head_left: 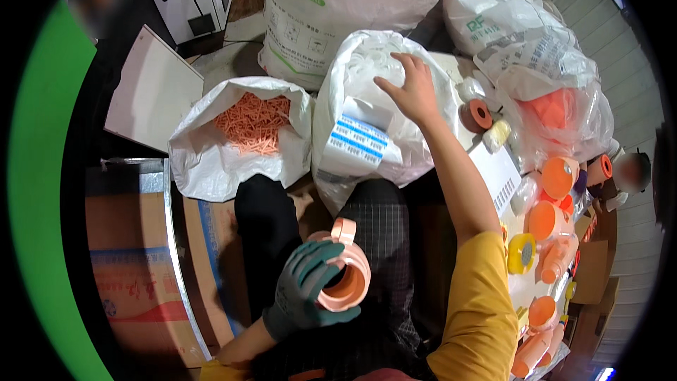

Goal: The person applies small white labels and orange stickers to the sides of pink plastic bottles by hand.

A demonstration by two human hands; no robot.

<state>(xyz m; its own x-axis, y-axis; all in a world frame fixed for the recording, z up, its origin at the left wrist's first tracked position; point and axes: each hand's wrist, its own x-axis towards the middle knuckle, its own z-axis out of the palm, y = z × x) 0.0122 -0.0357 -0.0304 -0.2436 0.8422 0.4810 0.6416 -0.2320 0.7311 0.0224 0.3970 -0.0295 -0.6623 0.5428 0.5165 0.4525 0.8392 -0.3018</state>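
My left hand, in a grey-green glove, is wrapped round a peach plastic cup-like piece with a loop on its rim. It is tilted so that its wide round opening shows, above my lap. My bare right hand reaches over an open white sack with its fingers spread and nothing visible in them. Clear plastic rings fill the top of that sack, just beyond my fingertips. A blue-and-white printed sheet or box rests in the near side of the sack's mouth.
Left of it stands a white sack with thin peach sticks. Large full sacks block the back. On the right, a table carries several peach cups and a yellow tape roll. Cardboard boxes lie left.
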